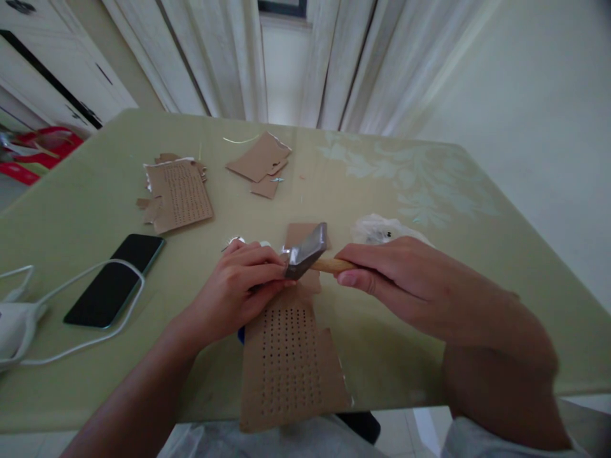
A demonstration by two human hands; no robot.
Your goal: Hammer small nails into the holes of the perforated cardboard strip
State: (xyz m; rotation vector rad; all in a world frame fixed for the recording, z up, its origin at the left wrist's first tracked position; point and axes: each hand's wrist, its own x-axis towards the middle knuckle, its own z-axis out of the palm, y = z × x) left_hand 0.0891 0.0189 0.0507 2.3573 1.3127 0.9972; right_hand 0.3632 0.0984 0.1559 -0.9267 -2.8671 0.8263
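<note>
My right hand [401, 280] is closed round the wooden handle of a hammer [308, 249]. The hammer's grey metal head sits right at the fingertips of my left hand [243, 280]. Those left fingers are pinched together over a piece of brown cardboard [291, 362]; whatever they grip is hidden behind the hammer head. Rows of small punched holes cover the cardboard, which reaches past the table's front edge. A bit of something blue shows under its left side. Beyond the hammer lies another flat brown cardboard piece [300, 234].
A stack of holed cardboard [179, 194] and torn cardboard scraps [260, 159] lie toward the back. On the left are a black phone [114, 280], a white cable [86, 343] and a white plug [14, 331]. Crumpled clear plastic [382, 228] lies beyond my right hand.
</note>
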